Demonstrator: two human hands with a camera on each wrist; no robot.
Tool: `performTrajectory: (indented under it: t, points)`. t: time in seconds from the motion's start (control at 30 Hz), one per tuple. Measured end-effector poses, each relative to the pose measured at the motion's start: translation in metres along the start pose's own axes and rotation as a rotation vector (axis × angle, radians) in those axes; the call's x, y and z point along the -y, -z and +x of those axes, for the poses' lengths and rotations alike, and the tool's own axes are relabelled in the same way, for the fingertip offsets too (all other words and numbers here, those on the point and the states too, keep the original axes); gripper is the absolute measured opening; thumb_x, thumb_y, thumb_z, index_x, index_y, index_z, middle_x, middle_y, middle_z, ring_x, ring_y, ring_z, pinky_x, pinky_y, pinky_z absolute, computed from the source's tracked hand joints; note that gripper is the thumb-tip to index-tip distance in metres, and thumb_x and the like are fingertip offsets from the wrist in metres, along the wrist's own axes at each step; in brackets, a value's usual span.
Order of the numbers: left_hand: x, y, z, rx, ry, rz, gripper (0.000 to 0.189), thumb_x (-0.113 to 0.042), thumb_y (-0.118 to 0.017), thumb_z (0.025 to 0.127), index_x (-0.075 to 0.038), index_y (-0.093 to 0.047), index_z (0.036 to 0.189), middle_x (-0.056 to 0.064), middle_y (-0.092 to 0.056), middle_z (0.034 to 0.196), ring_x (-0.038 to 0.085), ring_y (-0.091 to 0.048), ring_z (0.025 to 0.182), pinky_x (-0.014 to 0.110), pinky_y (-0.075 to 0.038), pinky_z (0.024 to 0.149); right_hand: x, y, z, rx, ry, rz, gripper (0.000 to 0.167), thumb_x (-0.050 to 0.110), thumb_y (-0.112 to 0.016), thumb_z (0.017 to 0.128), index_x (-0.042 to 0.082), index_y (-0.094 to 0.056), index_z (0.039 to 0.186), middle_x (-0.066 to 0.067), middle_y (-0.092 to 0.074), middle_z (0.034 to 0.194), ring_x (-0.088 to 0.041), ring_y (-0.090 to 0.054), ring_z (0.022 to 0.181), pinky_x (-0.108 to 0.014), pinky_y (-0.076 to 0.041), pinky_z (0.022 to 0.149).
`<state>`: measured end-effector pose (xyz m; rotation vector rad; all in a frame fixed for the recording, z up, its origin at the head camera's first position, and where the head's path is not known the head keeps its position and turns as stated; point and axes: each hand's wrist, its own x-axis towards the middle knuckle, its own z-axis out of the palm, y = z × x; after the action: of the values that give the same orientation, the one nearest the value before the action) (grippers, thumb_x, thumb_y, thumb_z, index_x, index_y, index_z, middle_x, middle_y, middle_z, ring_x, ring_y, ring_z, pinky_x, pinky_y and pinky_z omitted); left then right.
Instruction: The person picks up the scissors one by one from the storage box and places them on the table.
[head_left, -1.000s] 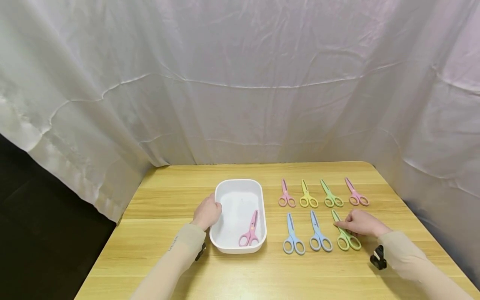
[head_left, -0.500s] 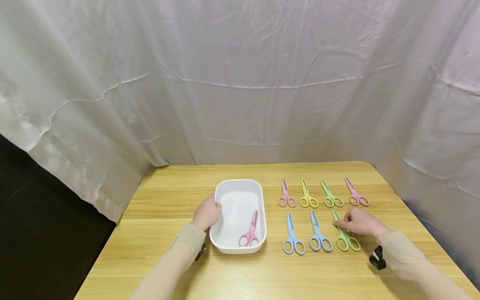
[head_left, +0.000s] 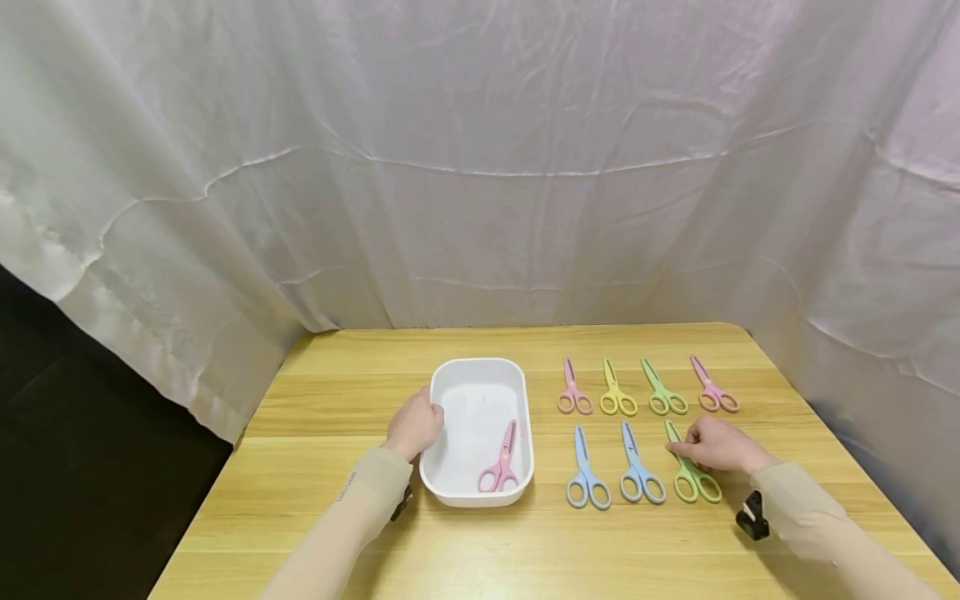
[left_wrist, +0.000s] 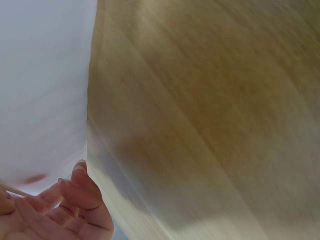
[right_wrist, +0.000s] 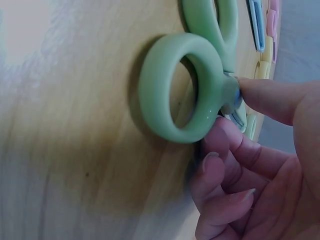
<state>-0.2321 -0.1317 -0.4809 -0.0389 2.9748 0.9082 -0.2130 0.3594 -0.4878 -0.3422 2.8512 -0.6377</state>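
My left hand (head_left: 415,423) grips the left wall of a white plastic tray (head_left: 480,502), its fingers curled against the outside in the left wrist view. Inside the tray, at the lower right, lies a pair of pink scissors (head_left: 501,462). At the right end of the near row, my right hand (head_left: 722,446) pinches a pair of green scissors (head_left: 686,467) around the pivot. The right wrist view has the thumb on the pivot and fingertips low beside the blades; the green handle loops (right_wrist: 155,90) lie at the table surface.
Left of the green pair lie two blue scissors, one (head_left: 631,467) nearer my right hand and one (head_left: 585,473) nearer the tray. Behind them runs a row of pink (head_left: 572,387), yellow (head_left: 615,390), green (head_left: 660,389) and pink scissors (head_left: 711,386). A pale curtain (head_left: 525,250) hangs behind the table.
Very little differs. My right wrist has shifted slightly to the left, and the green scissors have moved only a trace. The left hand and the tray stay in place.
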Motion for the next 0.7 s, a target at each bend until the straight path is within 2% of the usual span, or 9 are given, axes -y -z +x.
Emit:
performTrajectory:
  t: [0.47, 0.7]
  points:
    - [0.0016, -0.0011, 0.0006, -0.002, -0.016, -0.008, 0.053, -0.019, -0.041, 0.099, 0.003, -0.044, 0.147, 0.025, -0.061, 0.134, 0.039, -0.065, 0.114, 0.047, -0.062, 0.084, 0.0017, 0.0008, 0.0006, 0.004, -0.019, -0.003, 0.045, 0.041, -0.067, 0.093, 0.016, -0.056, 0.057, 0.009, -0.05, 0.049, -0.008, -0.042, 0.047, -0.021, -0.033, 0.045]
    - [0.0015, -0.0016, 0.0009, 0.0, -0.004, -0.016, 0.052, -0.019, -0.042, 0.1, 0.003, -0.044, 0.147, 0.025, -0.06, 0.136, 0.039, -0.065, 0.114, 0.045, -0.063, 0.081, 0.0003, 0.0027, 0.0025, 0.013, -0.044, 0.006, 0.046, 0.042, -0.065, 0.095, 0.017, -0.055, 0.058, 0.008, -0.051, 0.049, -0.008, -0.042, 0.046, -0.022, -0.034, 0.044]
